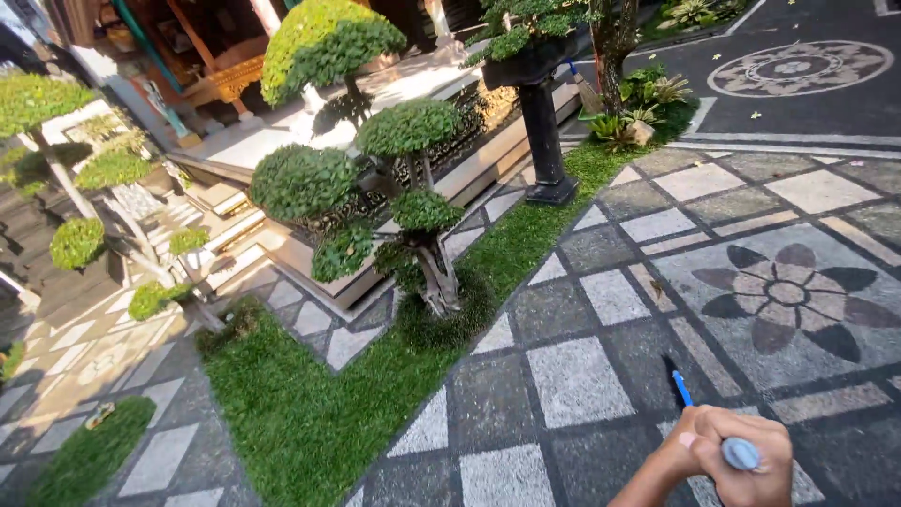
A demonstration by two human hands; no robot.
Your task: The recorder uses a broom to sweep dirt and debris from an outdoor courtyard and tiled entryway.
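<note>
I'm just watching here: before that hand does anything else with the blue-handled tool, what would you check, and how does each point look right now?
1. Grip on the tool: right hand closed around its handle, ok.
2. Working end: only a thin blue shaft and a dark tip show over the paving; what it is, cannot tell.
3. Left hand: out of view, cannot tell.
4. Ground by the hand: flat stone, nothing lying there, ok.
5. Trimmed tree: stands apart from the hand, across the grass, ok.
</note>
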